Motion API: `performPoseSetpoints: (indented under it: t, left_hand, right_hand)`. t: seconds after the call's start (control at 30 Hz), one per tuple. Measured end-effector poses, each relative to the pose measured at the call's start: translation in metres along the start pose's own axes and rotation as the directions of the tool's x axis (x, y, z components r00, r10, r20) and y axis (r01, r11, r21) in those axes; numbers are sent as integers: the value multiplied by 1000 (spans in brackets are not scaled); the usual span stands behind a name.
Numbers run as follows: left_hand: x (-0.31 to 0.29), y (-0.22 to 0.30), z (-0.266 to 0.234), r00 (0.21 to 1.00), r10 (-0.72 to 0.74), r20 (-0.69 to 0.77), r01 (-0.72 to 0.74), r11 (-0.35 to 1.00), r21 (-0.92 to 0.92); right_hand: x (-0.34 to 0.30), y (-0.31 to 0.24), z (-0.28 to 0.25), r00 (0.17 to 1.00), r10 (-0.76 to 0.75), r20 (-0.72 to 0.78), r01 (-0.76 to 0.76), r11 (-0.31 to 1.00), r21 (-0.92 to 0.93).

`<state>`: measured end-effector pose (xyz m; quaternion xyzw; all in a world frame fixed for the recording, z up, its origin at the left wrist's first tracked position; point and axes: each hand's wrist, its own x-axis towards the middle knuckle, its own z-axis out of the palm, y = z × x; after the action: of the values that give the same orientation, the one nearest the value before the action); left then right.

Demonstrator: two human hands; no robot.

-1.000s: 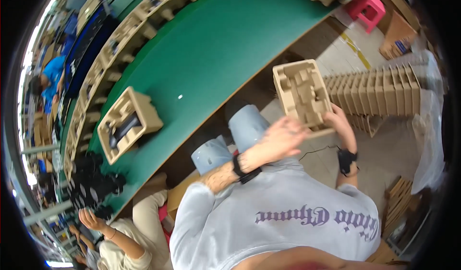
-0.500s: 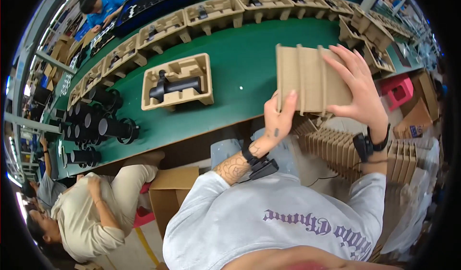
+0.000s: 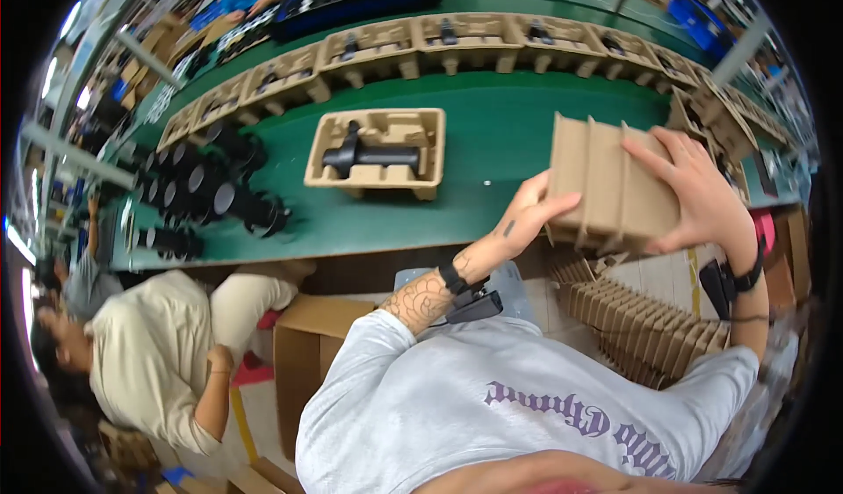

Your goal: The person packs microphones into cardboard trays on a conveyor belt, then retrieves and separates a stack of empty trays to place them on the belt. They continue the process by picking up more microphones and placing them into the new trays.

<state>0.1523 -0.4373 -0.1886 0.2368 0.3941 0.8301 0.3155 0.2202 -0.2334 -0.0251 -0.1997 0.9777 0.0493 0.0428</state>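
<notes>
A brown cardboard divider (image 3: 606,178), with raised parallel ribs across its face, is held up over the table's front edge between my two hands. My left hand (image 3: 534,211) grips its left lower side, the thumb lying on the face. My right hand (image 3: 702,187) is wrapped around the right side, its fingers spread over the top. On the green table (image 3: 492,156) to the left sits a moulded pulp tray (image 3: 425,179). Inside that tray lies a black cylindrical device (image 3: 382,157) with a crosswise head.
A row of similar pulp trays (image 3: 470,50) curves along the table behind. Black cylindrical parts (image 3: 211,187) stand clustered at the left. Several cardboard dividers (image 3: 641,314) are stacked below right. A seated person (image 3: 154,345) is at my left, beside an open carton (image 3: 294,362).
The whole view has shifted, so the table and trays appear farther right and lower. Both hands still hold the cardboard divider, and the right fingers lie closer against it.
</notes>
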Motion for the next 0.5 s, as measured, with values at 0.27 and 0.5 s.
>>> performPoseSetpoints:
  t: [0.27,0.5]
  left_hand:
    - [-71,41,43,992,77,102,-98,970,223]
    - [-130,76,72,994,17,-108,19,946,323]
  right_hand:
    - [-59,-74,-32,999,-6,-39,6,1000,-14]
    - [-80,-99,-31,993,-51,-102,50,999,-15]
